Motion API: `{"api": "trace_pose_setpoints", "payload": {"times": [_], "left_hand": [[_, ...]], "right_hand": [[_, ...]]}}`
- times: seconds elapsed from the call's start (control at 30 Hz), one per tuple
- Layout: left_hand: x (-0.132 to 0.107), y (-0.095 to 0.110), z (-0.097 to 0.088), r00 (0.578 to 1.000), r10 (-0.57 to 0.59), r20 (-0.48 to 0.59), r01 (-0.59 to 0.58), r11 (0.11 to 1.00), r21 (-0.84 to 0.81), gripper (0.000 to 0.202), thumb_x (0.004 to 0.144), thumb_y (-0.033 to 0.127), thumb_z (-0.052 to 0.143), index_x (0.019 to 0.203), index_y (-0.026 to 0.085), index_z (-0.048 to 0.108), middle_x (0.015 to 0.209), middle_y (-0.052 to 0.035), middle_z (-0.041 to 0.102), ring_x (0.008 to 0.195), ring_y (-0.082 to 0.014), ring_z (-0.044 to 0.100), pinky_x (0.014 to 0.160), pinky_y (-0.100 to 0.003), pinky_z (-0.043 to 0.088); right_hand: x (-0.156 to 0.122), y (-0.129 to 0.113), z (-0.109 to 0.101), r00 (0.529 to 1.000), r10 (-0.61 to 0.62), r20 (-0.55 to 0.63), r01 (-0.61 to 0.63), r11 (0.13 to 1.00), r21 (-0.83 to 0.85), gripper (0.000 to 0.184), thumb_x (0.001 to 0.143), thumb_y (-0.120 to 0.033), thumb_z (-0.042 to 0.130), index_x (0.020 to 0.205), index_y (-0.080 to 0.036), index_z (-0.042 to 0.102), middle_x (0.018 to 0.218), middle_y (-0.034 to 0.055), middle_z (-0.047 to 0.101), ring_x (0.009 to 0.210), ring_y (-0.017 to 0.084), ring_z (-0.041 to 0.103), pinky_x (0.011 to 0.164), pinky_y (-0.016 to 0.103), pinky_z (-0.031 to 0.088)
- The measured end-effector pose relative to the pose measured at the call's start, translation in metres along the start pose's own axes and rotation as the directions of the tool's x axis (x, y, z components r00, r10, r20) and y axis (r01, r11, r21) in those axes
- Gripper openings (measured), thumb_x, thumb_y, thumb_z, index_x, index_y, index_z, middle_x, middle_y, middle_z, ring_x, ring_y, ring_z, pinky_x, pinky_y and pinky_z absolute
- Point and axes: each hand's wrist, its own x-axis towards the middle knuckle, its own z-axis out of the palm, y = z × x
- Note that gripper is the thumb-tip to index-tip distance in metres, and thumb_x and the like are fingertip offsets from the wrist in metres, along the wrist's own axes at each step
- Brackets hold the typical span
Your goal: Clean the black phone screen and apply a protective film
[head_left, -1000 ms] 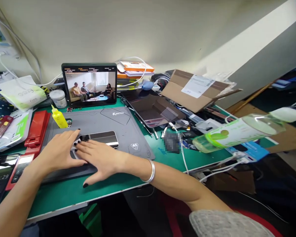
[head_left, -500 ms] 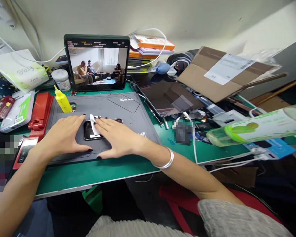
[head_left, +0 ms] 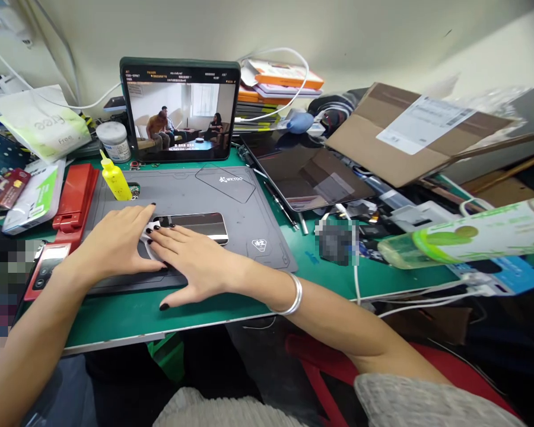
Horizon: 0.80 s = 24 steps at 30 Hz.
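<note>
Sleeve and chair: grey knit sleeve at the bottom right of my feed; red chair beneath the arm.
Table edge: green tabletop crosses the lower middle of the frame.
Right hand: I read the right hand as flat, fingers together, thumb apart, clamped on nothing; fingertips lie over the white wipe. Silver bangle on the wrist.
Left hand: the left hand lies left of centre, thumb spread from fingers, no grip that I can see; whether it touches the wipe, I cannot tell.
Smartphone: glossy smartphone, centre-left of frame, flat, its left end hidden from me by the fingers.
Mat: grey WKTOO work mat under the phone.
Squeeze bottle: yellow squeeze bottle, tilted, on the mat's upper left.
Drink bottle: green-labelled bottle, right edge.
Dark panel: black glossy panel, right of the mat.
Tablet: propped tablet, upper left of centre, playing video.
Carton: cardboard box, upper right.
</note>
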Motion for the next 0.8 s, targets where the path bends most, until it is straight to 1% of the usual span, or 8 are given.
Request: {"api": "trace_pose_setpoints", "payload": {"times": [0.17,0.27,0.37,0.53,0.6,0.7,0.73,0.8], "left_hand": [[-0.001,-0.001,-0.001,1.0,0.016,-0.001,-0.016,1.0,0.011,0.102,0.067,0.07,0.067,0.143,0.007,0.039,0.138,-0.0249,0.055,0.124,-0.0419,0.054,0.099,-0.05,0.045],[-0.002,-0.002,0.0,1.0,0.013,-0.005,-0.013,1.0,0.015,0.098,0.067,0.068,0.068,0.142,0.01,0.04,0.138,-0.023,0.055,0.124,-0.0406,0.055,0.101,-0.048,0.045],[-0.003,-0.004,0.001,1.0,0.014,-0.017,-0.014,1.0,0.021,0.097,0.068,0.067,0.069,0.142,0.011,0.04,0.14,-0.0227,0.054,0.125,-0.0401,0.055,0.101,-0.047,0.045],[-0.003,-0.005,0.001,1.0,0.011,-0.008,-0.011,1.0,0.023,0.1,0.068,0.07,0.068,0.142,0.01,0.039,0.143,-0.0252,0.051,0.128,-0.0411,0.053,0.103,-0.051,0.044],[-0.003,-0.004,0.0,1.0,0.018,-0.004,-0.018,1.0,0.01,0.099,0.069,0.069,0.068,0.142,0.009,0.04,0.142,-0.0251,0.052,0.127,-0.0412,0.053,0.103,-0.051,0.044],[-0.004,-0.003,0.0,1.0,0.028,-0.009,-0.028,1.0,-0.006,0.092,0.07,0.062,0.068,0.142,0.01,0.04,0.14,-0.0236,0.054,0.125,-0.0402,0.055,0.101,-0.05,0.045],[-0.004,-0.003,0.0,1.0,0.027,-0.011,-0.028,1.0,-0.007,0.092,0.071,0.061,0.068,0.142,0.01,0.04,0.139,-0.0233,0.054,0.125,-0.04,0.055,0.101,-0.049,0.045],[-0.004,-0.003,-0.001,1.0,0.023,-0.008,-0.023,1.0,-0.004,0.095,0.07,0.063,0.068,0.143,0.01,0.039,0.14,-0.0237,0.053,0.126,-0.0403,0.054,0.102,-0.049,0.044]], "right_hand": [[-0.003,0.004,-0.004,0.983,0.186,-0.014,-0.186,0.982,-0.037,0.105,0.079,-0.075,0.061,0.148,0.001,0.037,0.159,0.0253,0.028,0.149,0.036,0.026,0.123,0.049,0.021],[-0.007,-0.002,-0.004,0.996,0.093,0.001,-0.093,0.995,-0.037,0.107,0.076,-0.076,0.064,0.146,0.002,0.041,0.157,0.0263,0.032,0.148,0.038,0.027,0.123,0.048,0.021],[-0.008,-0.003,-0.004,1.0,0.004,-0.01,-0.005,1.0,-0.028,0.102,0.079,-0.076,0.061,0.144,0.0,0.044,0.157,0.0249,0.034,0.148,0.036,0.027,0.123,0.047,0.02],[-0.012,0.01,-0.008,0.975,0.222,-0.015,-0.222,0.973,-0.062,0.105,0.08,-0.073,0.062,0.148,0.003,0.037,0.158,0.0273,0.03,0.147,0.039,0.029,0.12,0.05,0.027],[-0.013,0.005,-0.008,0.988,0.154,-0.002,-0.154,0.985,-0.077,0.107,0.078,-0.074,0.063,0.146,0.005,0.038,0.157,0.0278,0.031,0.147,0.039,0.029,0.121,0.05,0.025],[-0.013,-0.006,-0.005,0.998,-0.065,0.024,0.066,0.996,-0.059,0.098,0.08,-0.074,0.061,0.142,0.001,0.046,0.156,0.024,0.035,0.147,0.035,0.03,0.123,0.045,0.022],[-0.013,-0.006,-0.005,0.995,-0.095,0.026,0.096,0.994,-0.051,0.095,0.082,-0.073,0.06,0.142,-0.001,0.047,0.157,0.0226,0.036,0.147,0.034,0.031,0.123,0.044,0.022],[-0.013,0.001,-0.007,0.998,-0.05,0.024,0.051,0.998,-0.041,0.093,0.083,-0.071,0.061,0.144,-0.002,0.045,0.157,0.0219,0.035,0.147,0.033,0.031,0.123,0.045,0.022]]}}
